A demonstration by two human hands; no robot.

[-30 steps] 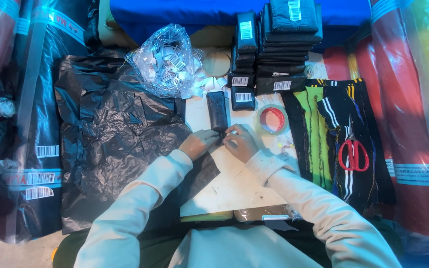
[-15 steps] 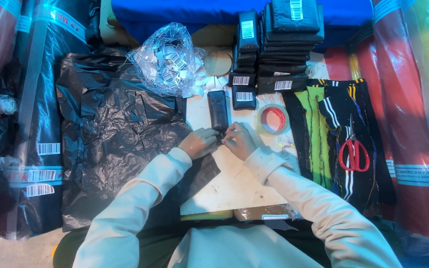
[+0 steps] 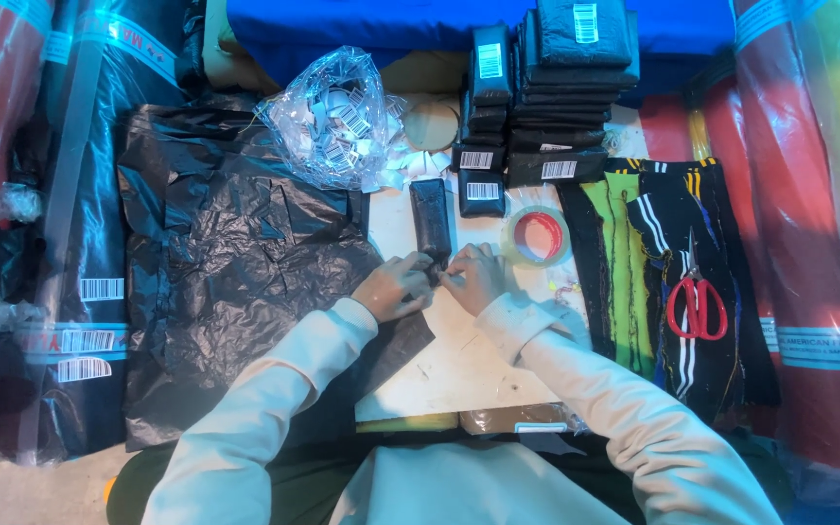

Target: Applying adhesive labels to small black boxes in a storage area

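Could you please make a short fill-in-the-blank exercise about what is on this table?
1. Both hands, left hand and right hand, pinch the near end of a slim ____ packet.
2. The scissors have ____ handles.
3. The tape roll lies to the ____ of the packet.
4. The clear bag holds many small white ____.

Missing words: black; red; right; labels

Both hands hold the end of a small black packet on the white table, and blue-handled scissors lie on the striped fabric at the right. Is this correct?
Not quite: the scissors have red handles, not blue, as the head view shows. The rest holds: left hand and right hand pinch the near end of the black packet on the white table, scissors on striped fabric.
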